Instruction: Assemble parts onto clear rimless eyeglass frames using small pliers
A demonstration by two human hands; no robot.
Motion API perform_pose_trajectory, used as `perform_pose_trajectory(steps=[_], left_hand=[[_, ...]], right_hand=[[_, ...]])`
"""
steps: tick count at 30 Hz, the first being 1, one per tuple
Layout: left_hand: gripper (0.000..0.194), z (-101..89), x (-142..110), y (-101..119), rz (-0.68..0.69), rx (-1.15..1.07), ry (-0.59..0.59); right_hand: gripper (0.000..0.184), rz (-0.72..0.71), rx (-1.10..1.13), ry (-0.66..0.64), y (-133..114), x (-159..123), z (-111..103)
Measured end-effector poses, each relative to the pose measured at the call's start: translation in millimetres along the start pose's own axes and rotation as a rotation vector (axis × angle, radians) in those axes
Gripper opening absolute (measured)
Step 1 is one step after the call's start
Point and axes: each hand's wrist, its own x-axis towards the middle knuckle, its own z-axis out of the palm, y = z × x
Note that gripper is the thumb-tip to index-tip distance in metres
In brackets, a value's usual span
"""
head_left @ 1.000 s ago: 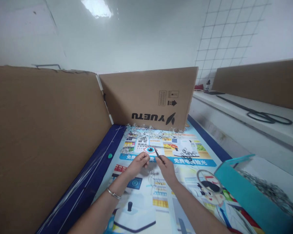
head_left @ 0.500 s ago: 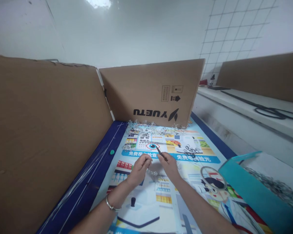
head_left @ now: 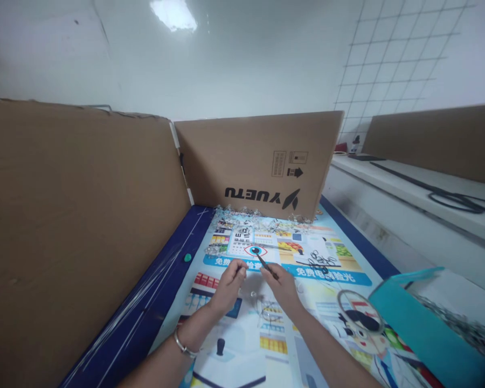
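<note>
My right hand (head_left: 281, 280) is closed around a slim dark pointed tool (head_left: 264, 261). Its tip points forward and left, over the eye picture printed on the mat. To its left, my left hand (head_left: 231, 283) is closed in a pinch; whatever its fingertips hold is too small to make out. A gap separates the two hands. Just below and between them, a thin clear piece with wiry loops (head_left: 267, 310) shows faintly against the mat. Clear, glassy-looking small parts (head_left: 258, 221) lie in a row along the far end of the mat.
Cardboard panels stand on the left (head_left: 84, 226) and at the back (head_left: 250, 161). A teal box (head_left: 424, 323) with many thin wiry pieces is at right. Dark loops (head_left: 321, 260) lie on the printed mat (head_left: 210, 345). A white ledge (head_left: 408, 188) runs along the right.
The view has shifted slightly, so the scene sits lower. The tool's tip has moved a little left, over the printed eye. Both hands remain closed, and the clear piece shows farther from my left hand.
</note>
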Motion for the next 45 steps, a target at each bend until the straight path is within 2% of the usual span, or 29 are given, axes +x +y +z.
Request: perform_pose_trajectory(steps=[5, 10, 20, 28, 35, 45], left_hand=[[0.017, -7.5, 5.6, -5.9, -0.019, -0.067, 0.004], [0.018, -7.3, 8.5, -7.3, -0.015, -0.18, -0.003], [0.025, -7.7, 10.2, -4.2, -0.141, -0.337, -0.01], [0.028, -7.8, 10.2, -1.5, -0.207, -0.38, -0.032], [0.023, -11.6, 8.5, -3.0, -0.225, -0.399, -0.098], [0.033, -11.2, 8.2, -0.8, -0.302, -0.353, -0.118]], right_hand=[[0.033, -0.06, -0.094, -0.081, -1.9, 0.6, -4.9], [0.032, -0.1, -0.161, -0.071, 0.4, 0.4, -5.0], [0.03, -0.16, -0.177, -0.098, 0.8, -1.7, 0.0], [0.032, -0.173, -0.18, -0.117, -2.4, -1.8, -1.6], [0.029, -0.164, -0.134, -0.114, -2.1, -2.4, -1.6], [0.028, -0.183, -0.162, -0.127, -4.1, -2.5, -2.7]])
